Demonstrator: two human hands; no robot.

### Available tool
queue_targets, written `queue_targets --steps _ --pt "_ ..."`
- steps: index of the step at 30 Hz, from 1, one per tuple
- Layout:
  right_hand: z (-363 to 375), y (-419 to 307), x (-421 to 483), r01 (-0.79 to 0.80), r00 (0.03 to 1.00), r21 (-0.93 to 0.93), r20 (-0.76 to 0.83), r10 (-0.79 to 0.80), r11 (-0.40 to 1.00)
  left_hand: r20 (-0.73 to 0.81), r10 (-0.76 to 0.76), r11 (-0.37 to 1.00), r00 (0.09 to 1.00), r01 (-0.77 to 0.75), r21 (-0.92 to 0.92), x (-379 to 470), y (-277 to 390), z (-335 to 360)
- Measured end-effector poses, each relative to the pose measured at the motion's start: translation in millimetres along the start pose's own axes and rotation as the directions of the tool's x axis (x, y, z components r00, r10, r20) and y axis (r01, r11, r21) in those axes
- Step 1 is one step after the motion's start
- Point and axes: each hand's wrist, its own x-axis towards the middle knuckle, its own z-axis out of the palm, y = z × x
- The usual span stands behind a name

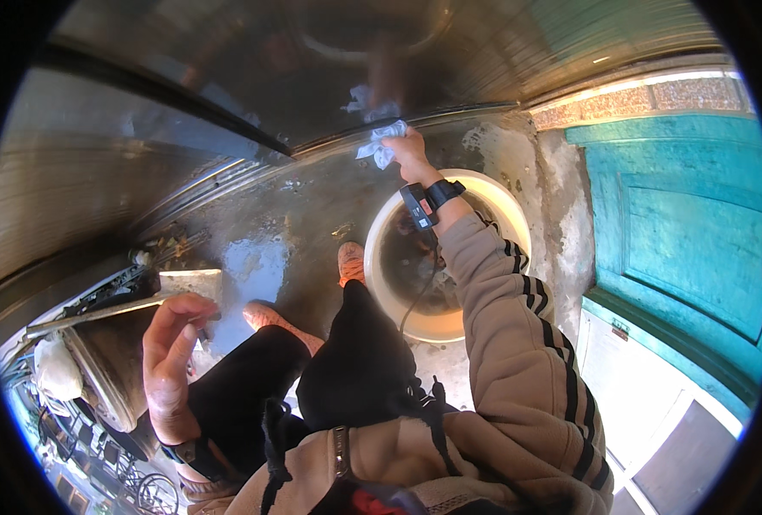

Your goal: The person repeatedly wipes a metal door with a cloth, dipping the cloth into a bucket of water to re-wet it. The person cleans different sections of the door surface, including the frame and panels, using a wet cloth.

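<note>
My right hand (408,153) is closed around a crumpled, pale blue-white cloth (381,143) at the lower edge of a dark, glossy panel (329,71). The panel's surface reflects the hand and cloth. A strap with a small black device circles my right wrist. Beneath that forearm stands a round, cream-coloured tub (381,225) holding dark, murky water. My left hand (168,360) is raised at the left, fingers curled but apart, and nothing shows in it. Whether the cloth touches the panel is hard to tell.
Wet concrete floor (310,212) with a puddle lies around my orange shoes. A turquoise panelled door (696,238) stands at the right, beside a brick strip (619,106). At the left are a wooden board (191,281), a white plastic bag (57,368) and a bicycle (157,494).
</note>
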Motion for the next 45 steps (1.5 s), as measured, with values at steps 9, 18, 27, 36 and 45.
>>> queue_targets --steps 9,18,27,36,45 --pt "98.2 3.2 -44.8 -0.020 0.982 0.019 0.190 0.016 1.000 -0.020 0.000 0.999 1.000 -0.001 -0.042 -15.5 -3.7 -5.4" --pt "121.3 -18.7 -73.7 -0.117 0.867 0.126 0.496 0.039 0.985 0.015 0.040 0.997 0.999 -0.039 -0.065 -20.4 -2.6 -8.7" --pt "115.2 -61.7 -89.8 0.128 0.820 -0.051 0.567 -0.077 0.990 0.029 0.091 0.993 0.995 -0.089 -0.081 -24.6 -12.1 -18.0" --pt "143.5 -144.3 -153.0 0.370 0.711 0.057 0.625 -0.322 0.927 0.052 0.148 0.986 0.988 -0.143 -0.090 -31.3 -15.2 -17.5" --pt "154.5 -277.4 -242.3 0.688 0.504 0.210 0.551 -0.665 0.695 0.071 0.219 0.973 0.973 -0.212 -0.093 -32.4 -19.5 -13.0"
